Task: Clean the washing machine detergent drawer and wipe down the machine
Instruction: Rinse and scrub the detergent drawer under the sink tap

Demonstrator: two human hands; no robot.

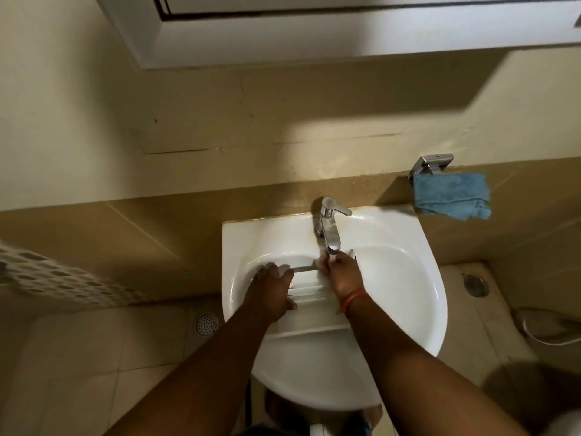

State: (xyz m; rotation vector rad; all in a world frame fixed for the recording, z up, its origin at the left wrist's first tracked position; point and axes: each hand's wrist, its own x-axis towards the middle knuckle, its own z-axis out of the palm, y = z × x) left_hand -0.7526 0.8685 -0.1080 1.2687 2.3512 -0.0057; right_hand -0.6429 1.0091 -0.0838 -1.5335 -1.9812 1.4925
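Observation:
The white detergent drawer (309,313) lies inside the white sink (408,278), its far end under the chrome tap (328,229). My left hand (272,286) grips the drawer's left side, fingers curled over its edge. On the right, my right hand (341,272) holds the drawer's far end just below the spout, where water seems to run over it. A red thread band circles my right wrist. The washing machine is out of view.
A blue cloth (451,196) hangs from a chrome holder (430,165) on the ledge right of the tap. A white perforated basket (56,281) stands at the left. Floor drains (206,324) sit on the tiles either side. A white cabinet hangs overhead.

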